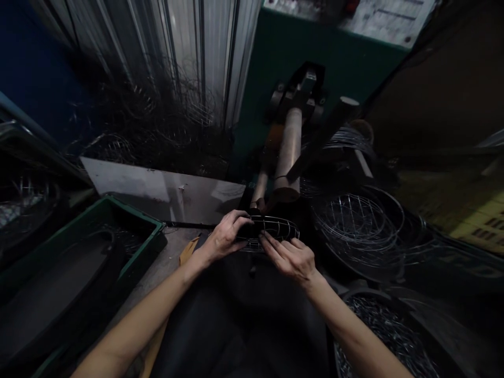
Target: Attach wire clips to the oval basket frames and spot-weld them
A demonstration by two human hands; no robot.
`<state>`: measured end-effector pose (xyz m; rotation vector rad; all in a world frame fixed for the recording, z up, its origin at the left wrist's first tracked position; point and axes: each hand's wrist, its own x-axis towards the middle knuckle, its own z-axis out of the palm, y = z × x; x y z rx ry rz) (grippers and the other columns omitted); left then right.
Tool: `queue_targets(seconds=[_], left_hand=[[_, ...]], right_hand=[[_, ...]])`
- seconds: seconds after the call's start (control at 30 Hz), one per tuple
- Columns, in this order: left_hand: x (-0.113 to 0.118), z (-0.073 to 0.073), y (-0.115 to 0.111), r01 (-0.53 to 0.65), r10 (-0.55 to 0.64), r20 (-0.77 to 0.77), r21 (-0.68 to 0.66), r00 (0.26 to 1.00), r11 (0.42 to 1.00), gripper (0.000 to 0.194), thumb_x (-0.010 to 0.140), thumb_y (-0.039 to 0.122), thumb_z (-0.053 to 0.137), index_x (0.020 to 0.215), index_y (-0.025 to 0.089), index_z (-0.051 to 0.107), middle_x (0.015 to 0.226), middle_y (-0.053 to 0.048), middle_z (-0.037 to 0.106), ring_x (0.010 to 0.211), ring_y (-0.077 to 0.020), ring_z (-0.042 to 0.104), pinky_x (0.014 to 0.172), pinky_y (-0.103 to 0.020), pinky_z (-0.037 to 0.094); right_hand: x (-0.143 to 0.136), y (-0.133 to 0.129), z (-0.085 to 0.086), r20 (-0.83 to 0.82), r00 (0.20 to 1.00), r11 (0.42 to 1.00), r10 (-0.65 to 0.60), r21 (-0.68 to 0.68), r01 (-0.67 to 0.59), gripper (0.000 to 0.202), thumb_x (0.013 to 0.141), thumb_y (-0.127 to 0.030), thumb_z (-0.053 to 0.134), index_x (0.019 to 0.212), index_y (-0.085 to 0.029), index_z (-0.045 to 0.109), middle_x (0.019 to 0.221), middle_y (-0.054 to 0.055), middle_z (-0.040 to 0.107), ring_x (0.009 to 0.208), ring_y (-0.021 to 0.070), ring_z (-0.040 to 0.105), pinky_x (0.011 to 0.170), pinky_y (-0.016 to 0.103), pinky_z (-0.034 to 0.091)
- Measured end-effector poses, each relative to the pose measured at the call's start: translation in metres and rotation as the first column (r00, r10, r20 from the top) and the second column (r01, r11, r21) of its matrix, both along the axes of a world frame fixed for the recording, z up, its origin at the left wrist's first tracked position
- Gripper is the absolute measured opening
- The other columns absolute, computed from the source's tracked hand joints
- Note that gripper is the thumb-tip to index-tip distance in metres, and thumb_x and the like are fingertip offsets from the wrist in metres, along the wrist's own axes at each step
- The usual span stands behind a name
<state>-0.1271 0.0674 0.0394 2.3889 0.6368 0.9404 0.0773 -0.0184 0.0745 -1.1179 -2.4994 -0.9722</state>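
A round wire basket (277,223) of thin metal rods is held at the centre, just below the metal arms of a green machine (252,100). My left hand (230,233) grips its left side, fingers curled over the rim. On the right side, my right hand (289,254) has its fingers closed against the wire near the front. The thick cylindrical arm (289,152) ends right above the basket, with a thinner rod (260,189) beside it. Shadow hides where the basket meets the machine, so contact cannot be made out.
Round wire grids (354,220) lie in a dark tub at right. Below them a tub holds many short metal pieces (381,325). A green crate (137,220) stands at left, a pale panel (169,191) behind it, with tangled wire (157,115) beyond.
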Motion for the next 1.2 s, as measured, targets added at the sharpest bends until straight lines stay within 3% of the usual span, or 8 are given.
queue_targets(seconds=[0.23,0.8,1.0,1.13,1.2], left_hand=[[-0.001,-0.010,0.005,0.000,-0.001,0.014,0.086,1.000,0.996,0.049,0.074,0.016,0.064,0.117,0.022,0.041,0.118,-0.010,0.046,0.113,-0.0238,0.047,0.098,-0.044,0.042],[0.005,-0.003,0.021,-0.018,0.018,0.002,0.076,1.000,0.997,0.045,0.073,0.014,0.064,0.114,0.019,0.045,0.118,-0.012,0.048,0.113,-0.0249,0.050,0.093,-0.041,0.047],[-0.012,-0.015,0.028,-0.004,0.004,-0.030,-0.012,1.000,1.000,0.054,0.069,0.019,0.068,0.118,0.022,0.047,0.124,-0.011,0.047,0.119,-0.0268,0.046,0.100,-0.048,0.040],[-0.032,-0.020,0.032,-0.141,0.139,-0.019,-0.088,0.990,0.986,0.071,0.068,0.024,0.070,0.130,0.021,0.036,0.128,-0.012,0.044,0.121,-0.0265,0.044,0.102,-0.045,0.038],[-0.037,-0.017,0.031,-0.179,0.179,-0.014,-0.126,0.984,0.976,0.072,0.069,0.025,0.069,0.132,0.020,0.033,0.125,-0.011,0.047,0.117,-0.0244,0.048,0.100,-0.042,0.041]], right_hand=[[-0.006,0.003,0.002,-0.016,1.000,0.998,0.021,0.057,-0.020,0.020,0.084,-0.014,0.056,0.101,-0.014,0.067,0.110,0.007,0.066,0.057,0.0059,0.050,0.055,0.026,0.034],[-0.001,0.019,-0.002,-0.026,1.000,0.996,0.016,0.088,-0.013,0.022,0.086,-0.011,0.053,0.101,-0.018,0.067,0.108,0.005,0.067,0.056,0.0062,0.051,0.056,0.026,0.033],[-0.015,0.013,-0.019,-0.123,0.979,0.978,-0.162,-0.150,0.143,0.034,0.088,-0.016,0.049,0.121,-0.022,0.057,0.117,0.004,0.063,0.063,0.0075,0.054,0.058,0.028,0.035],[-0.022,-0.006,-0.009,-0.213,0.940,0.952,-0.267,-0.211,0.222,0.034,0.091,-0.021,0.043,0.122,-0.027,0.056,0.115,0.003,0.065,0.063,0.0078,0.055,0.059,0.026,0.036],[-0.014,-0.033,-0.002,-0.318,0.850,0.899,-0.419,-0.274,0.340,0.034,0.092,-0.029,0.040,0.122,-0.029,0.056,0.108,0.004,0.068,0.066,0.0108,0.059,0.058,0.026,0.036]])
